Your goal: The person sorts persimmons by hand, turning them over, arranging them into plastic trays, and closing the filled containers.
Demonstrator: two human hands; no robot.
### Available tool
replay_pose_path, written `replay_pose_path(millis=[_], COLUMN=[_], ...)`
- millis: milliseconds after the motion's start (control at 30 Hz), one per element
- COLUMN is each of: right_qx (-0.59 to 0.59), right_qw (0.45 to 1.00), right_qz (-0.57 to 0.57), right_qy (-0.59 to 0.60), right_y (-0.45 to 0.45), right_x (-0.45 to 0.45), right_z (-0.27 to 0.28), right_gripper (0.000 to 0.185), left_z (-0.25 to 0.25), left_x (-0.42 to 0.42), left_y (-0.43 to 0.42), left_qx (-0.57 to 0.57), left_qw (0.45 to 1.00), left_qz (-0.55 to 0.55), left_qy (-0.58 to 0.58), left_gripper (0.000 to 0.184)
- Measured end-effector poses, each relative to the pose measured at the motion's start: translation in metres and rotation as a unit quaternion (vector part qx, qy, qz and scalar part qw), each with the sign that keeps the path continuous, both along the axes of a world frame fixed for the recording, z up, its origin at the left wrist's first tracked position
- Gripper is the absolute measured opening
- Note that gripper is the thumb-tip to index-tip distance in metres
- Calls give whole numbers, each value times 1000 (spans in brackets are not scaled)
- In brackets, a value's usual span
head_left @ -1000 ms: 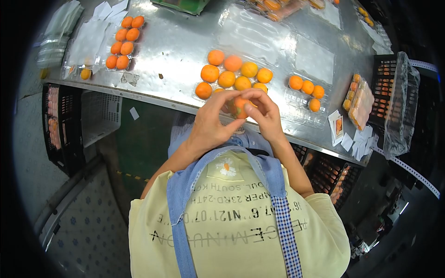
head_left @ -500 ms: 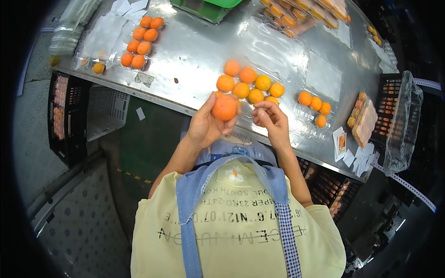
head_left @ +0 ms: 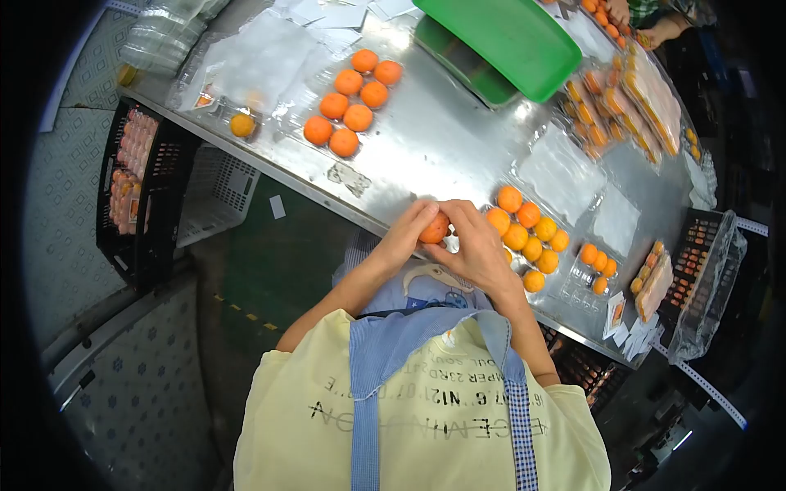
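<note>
I view an orange point(head_left: 434, 230) between the hands: the left hand point(head_left: 407, 237) grasps it, the right hand point(head_left: 481, 250) apparently also. Loose fruit point(head_left: 516, 237) lies beside the right hand, on the tabletop point(head_left: 413, 114).

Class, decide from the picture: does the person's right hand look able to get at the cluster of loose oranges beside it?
Probably yes: the cluster lies close beside the right hand, with nothing visible between. However, that hand is on another orange.
</note>
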State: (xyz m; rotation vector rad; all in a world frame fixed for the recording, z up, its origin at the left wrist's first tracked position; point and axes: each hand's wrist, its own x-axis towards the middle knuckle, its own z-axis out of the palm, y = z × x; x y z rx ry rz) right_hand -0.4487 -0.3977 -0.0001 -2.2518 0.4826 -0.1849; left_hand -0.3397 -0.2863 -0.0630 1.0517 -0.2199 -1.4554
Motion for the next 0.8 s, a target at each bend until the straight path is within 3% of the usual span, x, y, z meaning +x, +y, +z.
replay_pose_path(millis=[233,367,467,600,700,800], right_qx=[53,-14,-63,-131,-167,-194], right_qw=[998,997,998,989,984,979], right_qz=[-11,-30,-27,-25,-15,-3], right_qy=[-13,-67,-1,59,66,67], right_y=[-20,-49,-70,-92,-99,-101], right_x=[107,200,264,324,344,353], right_z=[-13,-20,-17,-50,-73,-91], right_gripper=[51,53,55,51,48,46], left_z=[-1,-17,-35,-59,-73,-81], left_x=[83,131,152,166,165,164], left_y=[19,42,57,72,77,74], left_qx=[70,50,67,124,126,155], left_qw=[982,951,912,853,851,814], left_qz=[134,253,307,314,323,330], left_qy=[-114,-170,-262,-399,-395,-452], left_gripper=[53,34,28,24,24,17])
